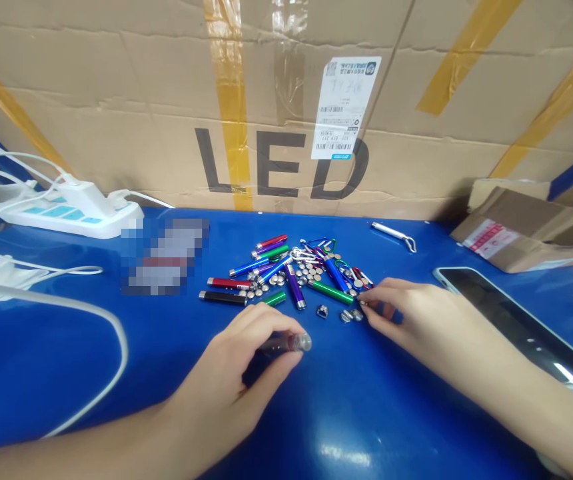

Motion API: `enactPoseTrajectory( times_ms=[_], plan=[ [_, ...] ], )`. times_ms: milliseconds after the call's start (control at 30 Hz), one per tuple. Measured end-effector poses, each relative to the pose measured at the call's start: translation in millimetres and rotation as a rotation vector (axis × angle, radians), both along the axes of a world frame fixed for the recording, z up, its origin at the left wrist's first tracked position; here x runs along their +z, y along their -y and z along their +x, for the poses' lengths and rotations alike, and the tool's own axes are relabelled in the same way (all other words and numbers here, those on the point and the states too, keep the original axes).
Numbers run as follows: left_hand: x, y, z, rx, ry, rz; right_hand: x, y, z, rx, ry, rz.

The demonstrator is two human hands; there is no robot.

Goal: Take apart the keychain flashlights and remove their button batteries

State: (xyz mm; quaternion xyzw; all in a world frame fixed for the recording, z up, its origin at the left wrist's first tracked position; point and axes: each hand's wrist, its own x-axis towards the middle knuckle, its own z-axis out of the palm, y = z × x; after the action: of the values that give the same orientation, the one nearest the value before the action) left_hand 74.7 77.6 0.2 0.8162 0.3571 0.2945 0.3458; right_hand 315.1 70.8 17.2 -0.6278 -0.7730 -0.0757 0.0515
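Observation:
My left hand (249, 360) is closed around a small dark flashlight tube (276, 343) whose silver end points right; the palm hides part of it. At the right edge of the pile, my right hand (391, 308) pinches with thumb and fingertips, and a tiny silvery bit shows there, too small to name. Beside those fingertips lie a green flashlight tube (332, 292) and several silver end caps (346, 316). Other tubes surround them: purple (295, 288), black (222, 298), red (229, 283) and blue (249, 267). Button cells (311, 272) lie loose among them.
A large cardboard box (156, 120) walls off the back. White power strip (86, 217) and cables (116, 333) lie left. At right are a phone (511, 327), an open small carton (531, 227) and a white tube with a carabiner (391, 233). A blurred-out item (169, 257) lies left of the pile.

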Motion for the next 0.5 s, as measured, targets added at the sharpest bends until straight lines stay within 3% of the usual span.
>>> enactPoseTrajectory(
  times_ms=[133, 267, 500],
  plan=[
    [1.2, 1.0, -0.2, 0.022, -0.036, -0.019, -3.2, 1.9, -1.5, 0.152, -0.067, 0.177],
    [1.0, 3.3, -0.4, 0.004, -0.054, -0.053, -1.3, 12.8, -11.3, 0.325, -0.265, 0.411],
    [0.1, 4.7, -0.8, -0.071, -0.053, -0.055, 0.5, 27.0, -31.0, 0.633, -0.499, 0.305]
  ],
)
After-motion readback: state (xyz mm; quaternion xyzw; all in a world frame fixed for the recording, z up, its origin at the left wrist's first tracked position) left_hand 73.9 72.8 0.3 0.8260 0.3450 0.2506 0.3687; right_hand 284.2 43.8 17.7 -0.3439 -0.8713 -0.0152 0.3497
